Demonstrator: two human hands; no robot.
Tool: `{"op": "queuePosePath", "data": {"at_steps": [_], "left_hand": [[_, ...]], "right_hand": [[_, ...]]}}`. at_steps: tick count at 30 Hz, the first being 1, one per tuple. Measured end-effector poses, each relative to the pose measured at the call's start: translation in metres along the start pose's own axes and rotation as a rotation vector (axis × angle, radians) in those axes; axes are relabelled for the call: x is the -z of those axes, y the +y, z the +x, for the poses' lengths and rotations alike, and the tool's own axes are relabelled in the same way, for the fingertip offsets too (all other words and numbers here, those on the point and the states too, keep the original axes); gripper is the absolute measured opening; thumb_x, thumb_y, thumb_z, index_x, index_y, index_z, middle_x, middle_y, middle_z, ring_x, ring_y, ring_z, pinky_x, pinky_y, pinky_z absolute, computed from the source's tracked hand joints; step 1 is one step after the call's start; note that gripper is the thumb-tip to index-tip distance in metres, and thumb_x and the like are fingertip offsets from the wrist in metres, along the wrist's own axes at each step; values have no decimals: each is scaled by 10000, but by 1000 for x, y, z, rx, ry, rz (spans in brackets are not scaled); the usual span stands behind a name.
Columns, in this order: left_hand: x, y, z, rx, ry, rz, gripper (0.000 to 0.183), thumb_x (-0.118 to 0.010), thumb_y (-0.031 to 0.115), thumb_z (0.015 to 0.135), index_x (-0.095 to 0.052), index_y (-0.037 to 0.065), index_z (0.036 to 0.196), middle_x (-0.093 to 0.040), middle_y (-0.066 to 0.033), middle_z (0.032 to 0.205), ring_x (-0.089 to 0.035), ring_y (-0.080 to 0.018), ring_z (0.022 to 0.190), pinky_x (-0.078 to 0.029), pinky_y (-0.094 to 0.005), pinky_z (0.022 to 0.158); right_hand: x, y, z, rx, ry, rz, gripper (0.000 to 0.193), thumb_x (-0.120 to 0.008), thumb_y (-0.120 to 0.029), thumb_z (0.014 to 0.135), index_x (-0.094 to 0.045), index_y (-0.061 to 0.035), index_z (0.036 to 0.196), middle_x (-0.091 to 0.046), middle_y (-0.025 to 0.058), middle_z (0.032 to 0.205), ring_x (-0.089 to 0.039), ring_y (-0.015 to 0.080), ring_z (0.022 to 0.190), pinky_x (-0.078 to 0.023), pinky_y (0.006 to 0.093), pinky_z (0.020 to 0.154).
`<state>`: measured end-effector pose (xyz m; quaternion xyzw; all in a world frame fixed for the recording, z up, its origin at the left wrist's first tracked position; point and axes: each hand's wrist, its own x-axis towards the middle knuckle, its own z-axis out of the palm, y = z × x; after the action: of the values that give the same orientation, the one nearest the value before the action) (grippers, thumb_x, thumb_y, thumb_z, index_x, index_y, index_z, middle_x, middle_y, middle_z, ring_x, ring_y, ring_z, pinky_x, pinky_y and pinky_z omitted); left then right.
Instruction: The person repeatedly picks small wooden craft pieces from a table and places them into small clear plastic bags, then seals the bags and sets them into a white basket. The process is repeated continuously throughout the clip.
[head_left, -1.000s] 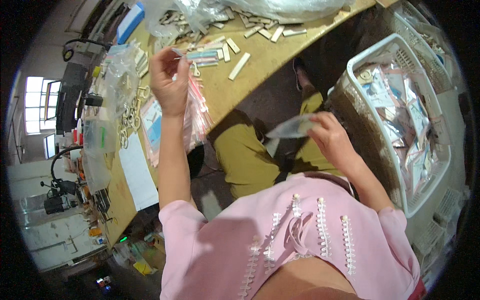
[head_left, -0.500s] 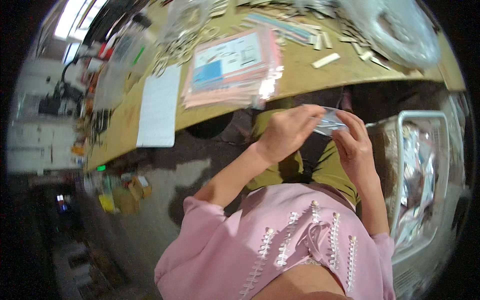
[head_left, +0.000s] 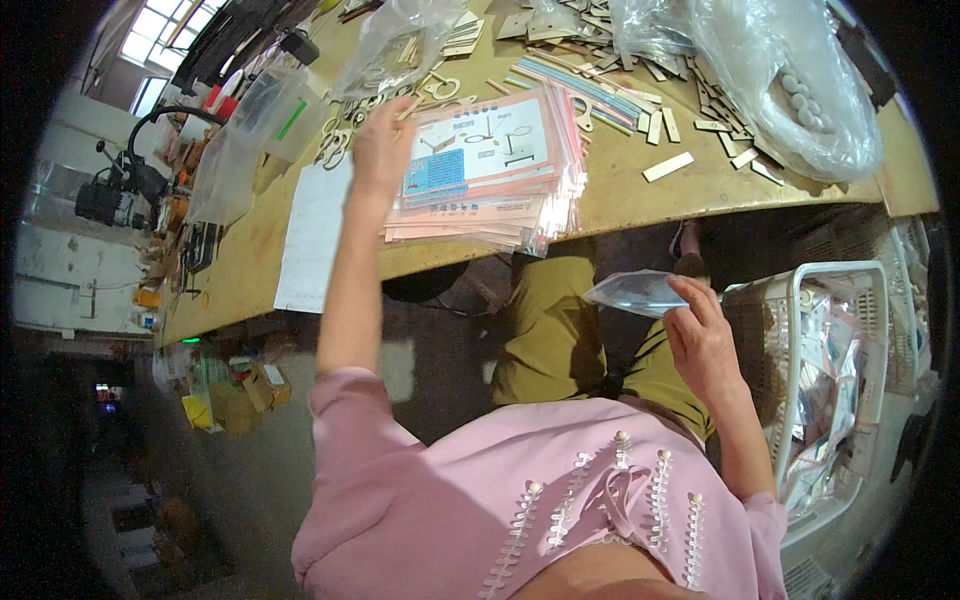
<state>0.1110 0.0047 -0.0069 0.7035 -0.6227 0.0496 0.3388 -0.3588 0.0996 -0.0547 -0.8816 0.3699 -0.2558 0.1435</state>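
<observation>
My right hand (head_left: pixel 703 335) pinches a clear plastic bag (head_left: pixel 637 292) by one end, above my lap. The bag looks open and slightly puffed, its far end pointing left. My left hand (head_left: pixel 380 160) is over the table, at the left edge of a stack of printed cards in clear sleeves (head_left: pixel 490 190). Its fingertips reach the flat wooden pieces with round holes (head_left: pixel 335 148). Blur and the hand's angle hide whether they grip one. Under that forearm lies a white sheet of paper (head_left: pixel 303 255).
Blue and pink sticks (head_left: pixel 570 90), loose wooden strips (head_left: pixel 668 167) and a plastic bag of round white pieces (head_left: pixel 800 100) lie farther back on the table (head_left: pixel 630 205). At my right stands a white basket (head_left: pixel 790 420) of filled packets. A clear bin (head_left: pixel 225 185) sits at the table's left.
My left hand has let go of the plastic bag and moved up and left to the wooden pieces. My right hand still holds the bag, slightly lower in the picture.
</observation>
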Motion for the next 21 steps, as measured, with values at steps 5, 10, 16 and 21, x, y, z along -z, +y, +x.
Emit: {"op": "queuePosePath", "data": {"at_steps": [5, 10, 16, 21], "left_hand": [[-11, -123, 24, 11, -143, 164, 452, -780, 254, 886, -683, 72, 1288, -729, -146, 1090, -706, -257, 904, -552, -382, 835], [-15, -126, 20, 249, -184, -68, 454, -812, 248, 872, -694, 75, 1275, -686, -32, 942, -627, -133, 822, -524, -298, 788], [-1, -101, 6, 225, 53, -481, 159, -748, 109, 938, -744, 44, 1083, -706, -10, 899, -626, -97, 789, -515, -259, 747], [9, 114, -67, 104, -179, -938, 102, -747, 22, 936, -725, 46, 1033, -723, -33, 924, -669, -123, 802, -553, -291, 720]], "right_hand": [[-6, -6, -1, -6, 15, 18, 115, -726, 21, 846, -626, 36, 902, -640, 212, 1296, -612, 393, 1232, -556, 461, 982], [-4, -7, 4, -11, 25, 23, 124, -725, 15, 848, -621, 34, 913, -642, 212, 1281, -612, 401, 1225, -557, 462, 976], [3, -8, 22, 23, 23, 71, 134, -685, 23, 833, -591, 32, 928, -623, 234, 1297, -585, 415, 1247, -548, 464, 979], [11, -13, 42, 51, -31, 93, 162, -653, 46, 794, -563, 32, 927, -592, 236, 1360, -552, 421, 1292, -508, 457, 1043]]}}
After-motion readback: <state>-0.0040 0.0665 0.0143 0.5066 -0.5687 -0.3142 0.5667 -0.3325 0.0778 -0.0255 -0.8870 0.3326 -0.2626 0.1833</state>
